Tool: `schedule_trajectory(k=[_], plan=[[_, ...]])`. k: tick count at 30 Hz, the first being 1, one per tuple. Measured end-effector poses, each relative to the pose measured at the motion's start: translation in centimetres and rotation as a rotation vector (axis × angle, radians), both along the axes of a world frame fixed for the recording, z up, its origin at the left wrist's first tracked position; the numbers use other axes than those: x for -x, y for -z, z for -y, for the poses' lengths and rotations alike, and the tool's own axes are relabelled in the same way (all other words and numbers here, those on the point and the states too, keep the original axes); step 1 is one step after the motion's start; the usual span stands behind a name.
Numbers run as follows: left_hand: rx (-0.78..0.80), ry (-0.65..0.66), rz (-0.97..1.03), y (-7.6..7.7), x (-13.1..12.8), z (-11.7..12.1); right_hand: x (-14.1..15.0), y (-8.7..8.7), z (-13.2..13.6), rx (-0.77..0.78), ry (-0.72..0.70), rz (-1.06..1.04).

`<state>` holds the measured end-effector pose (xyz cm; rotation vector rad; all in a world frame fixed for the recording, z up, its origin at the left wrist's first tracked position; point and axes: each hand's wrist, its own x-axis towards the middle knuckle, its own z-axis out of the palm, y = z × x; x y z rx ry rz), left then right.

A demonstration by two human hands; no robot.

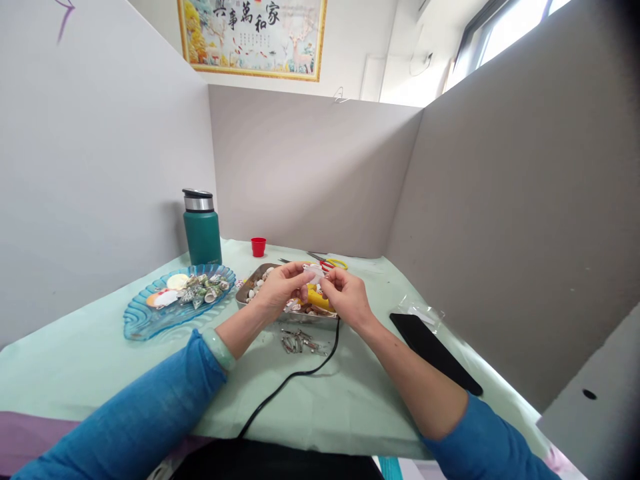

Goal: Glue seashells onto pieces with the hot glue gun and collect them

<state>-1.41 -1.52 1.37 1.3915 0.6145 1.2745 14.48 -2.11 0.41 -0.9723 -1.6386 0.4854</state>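
My left hand pinches a small white piece that looks like a shell, above a metal tray. My right hand is closed, its thumb and fingertips pressed at the right edge of the same piece. Below them, the tray holds pale round shells, brown pieces and a yellow tool, partly hidden by my hands, which looks like a glue gun. A black cord runs from the tray to the table's front edge. Several small metal clips lie in front of the tray.
On the left, a blue shell-shaped plate carries spiral shells and flat ones. Behind it stands a green bottle. A red cup and scissors lie farther back. A black slab is at right. Grey partitions enclose the table.
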Motion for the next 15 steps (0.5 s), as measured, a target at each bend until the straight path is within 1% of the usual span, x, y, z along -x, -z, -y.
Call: schedule_trajectory(k=[5, 9, 12, 15], plan=[[-0.01, -0.076, -0.011, -0.5, 0.3, -0.1, 0.0, 0.0, 0.1, -0.023, 0.026, 0.039], [-0.022, -0.112, 0.015, -0.8, 0.7, -0.5, 0.0, 0.1, 0.2, -0.044, 0.037, 0.068], [-0.033, -0.207, 0.058, -0.9, 0.9, -0.9, 0.0, 0.0, 0.3, -0.05, 0.023, 0.058], [0.004, -0.314, 0.104, -0.9, 1.1, -1.2, 0.0, -0.1, 0.4, -0.052, -0.014, 0.031]])
